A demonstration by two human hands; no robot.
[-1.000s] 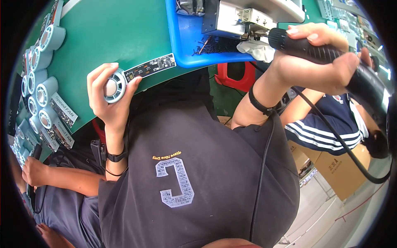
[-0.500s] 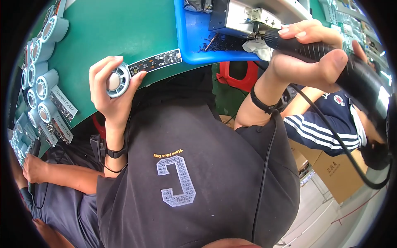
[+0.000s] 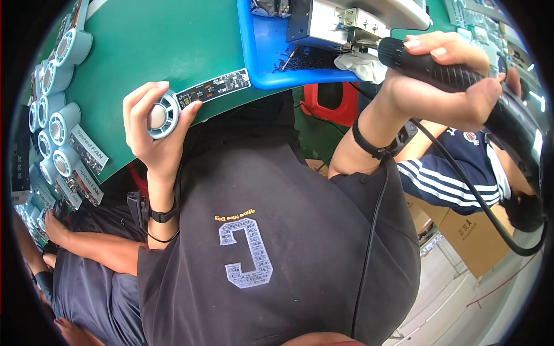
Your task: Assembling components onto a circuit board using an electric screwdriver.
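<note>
My left hand (image 3: 151, 149) is closed round a small round light-blue fan (image 3: 164, 117) at the near edge of the green table. A narrow dark circuit board (image 3: 216, 86) sticks out from the fan toward the right, its component side showing. On the right, my right hand (image 3: 430, 99) is wrapped round a thick black electric screwdriver (image 3: 444, 72), held raised and tilted. Its nose end is beside a metal box-like device (image 3: 323, 29) that looks like a screw feeder. The screwdriver's bit is hard to make out against the device.
A blue tray (image 3: 248, 52) holds the metal device, a crumpled white cloth (image 3: 360, 68) and dark bits. Several similar fans (image 3: 63, 124) line the green table (image 3: 156, 40) at left. Co-workers sit on both sides; a black cable (image 3: 461, 173) hangs at right. A red stool (image 3: 329, 104) stands below.
The screwdriver in my right hand has shifted slightly right, away from the metal device. My left hand still grips the fan. The left co-worker's hand has moved in among the fans.
</note>
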